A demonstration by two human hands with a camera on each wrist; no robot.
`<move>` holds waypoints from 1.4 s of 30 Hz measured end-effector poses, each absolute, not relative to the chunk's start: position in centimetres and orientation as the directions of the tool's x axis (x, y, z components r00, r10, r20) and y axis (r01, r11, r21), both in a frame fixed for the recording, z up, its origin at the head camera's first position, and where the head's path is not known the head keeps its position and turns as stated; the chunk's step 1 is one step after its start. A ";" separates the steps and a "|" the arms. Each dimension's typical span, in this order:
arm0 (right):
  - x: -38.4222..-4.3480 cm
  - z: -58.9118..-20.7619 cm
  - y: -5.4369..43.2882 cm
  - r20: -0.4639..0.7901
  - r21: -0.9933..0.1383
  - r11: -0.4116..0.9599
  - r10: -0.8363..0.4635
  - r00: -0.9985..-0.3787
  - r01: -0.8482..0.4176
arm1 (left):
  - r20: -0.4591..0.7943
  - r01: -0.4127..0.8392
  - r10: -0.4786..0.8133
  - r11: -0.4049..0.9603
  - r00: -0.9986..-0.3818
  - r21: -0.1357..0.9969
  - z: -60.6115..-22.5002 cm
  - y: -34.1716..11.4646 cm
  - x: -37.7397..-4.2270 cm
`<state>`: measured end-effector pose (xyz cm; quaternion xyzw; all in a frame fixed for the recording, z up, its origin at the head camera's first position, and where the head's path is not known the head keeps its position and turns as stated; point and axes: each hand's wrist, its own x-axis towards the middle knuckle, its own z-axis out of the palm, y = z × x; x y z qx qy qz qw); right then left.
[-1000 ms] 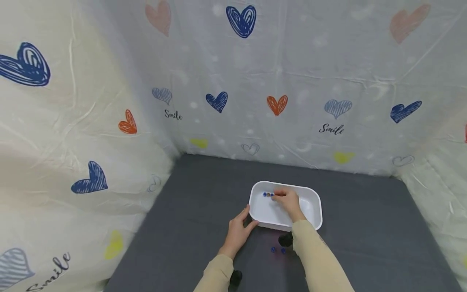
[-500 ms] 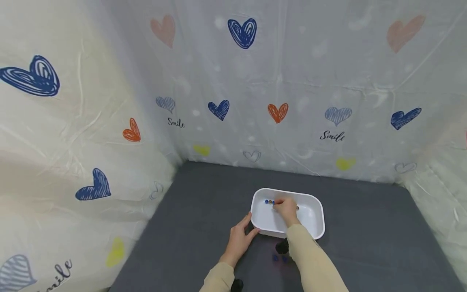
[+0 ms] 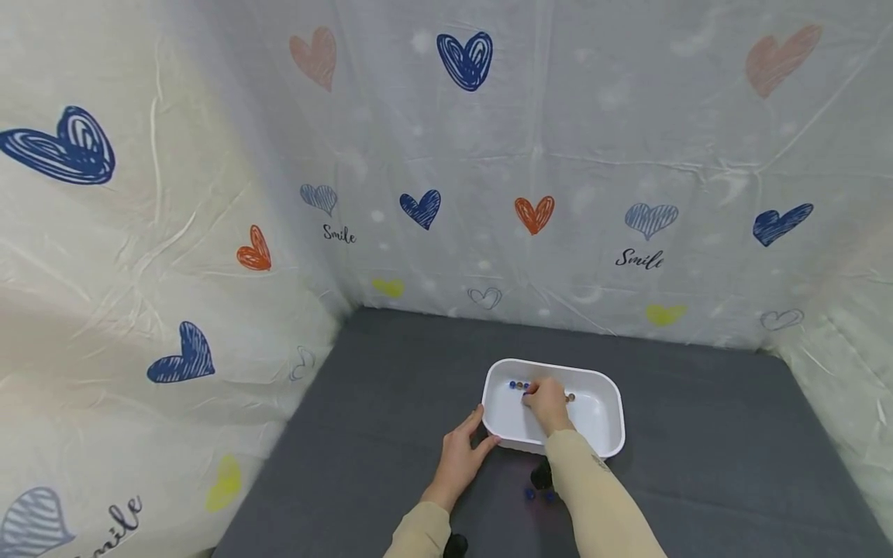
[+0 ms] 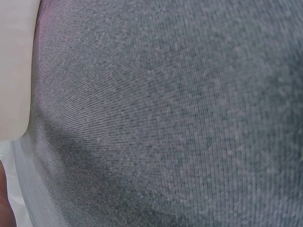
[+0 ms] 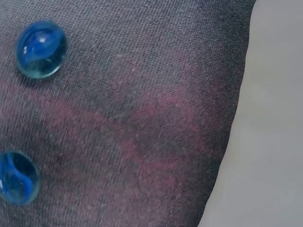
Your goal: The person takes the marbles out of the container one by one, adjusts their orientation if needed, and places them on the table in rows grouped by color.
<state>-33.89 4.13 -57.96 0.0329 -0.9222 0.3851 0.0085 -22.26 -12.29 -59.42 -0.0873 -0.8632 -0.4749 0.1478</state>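
From where I stand, furthest left, the left hand point(image 3: 456, 461) is braced at the near left corner of the white tray point(image 3: 505, 418), fingers fairly straight and not clenched; I judge it is steadying the tray, which sits flat on the grey cloth point(image 3: 391, 418). Inside, toward the far left, is a short row point(image 3: 519, 385): blue, brown, blue, close together; whether they touch, I cannot tell. Outside, on the cloth before the tray, two loose marbles point(image 5: 41, 49) lie apart, both blue. Next, the right hand point(image 3: 547, 403) reaches into the tray, fingers curled and drawn together, with a blue marble point(image 3: 525, 394) at their tips, apparently pinched. Step in hand, in my judgement: setting marbles out inside the tray. The next move would call for a gentle release that leaves the row undisturbed. Right of this hand, also inside, at least one brown marble point(image 3: 571, 397) shows; others may be hidden.
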 end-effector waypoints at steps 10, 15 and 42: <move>-33.3 -57.5 5.8 0.046 -0.753 0.656 -0.007 -0.999 -0.039 | 0.318 0.280 0.024 0.543 -0.948 0.792 -59.7 -11.5 -22.2; -32.9 -55.7 7.3 0.080 -0.853 0.520 0.047 -0.996 -0.044 | 0.320 0.270 0.004 0.546 -0.947 0.793 -59.8 -11.5 -22.3; -19.6 -58.8 13.2 0.044 -0.978 0.208 0.115 -0.992 -0.019 | 0.291 0.211 -0.068 0.538 -0.954 0.816 -59.9 -11.6 -22.8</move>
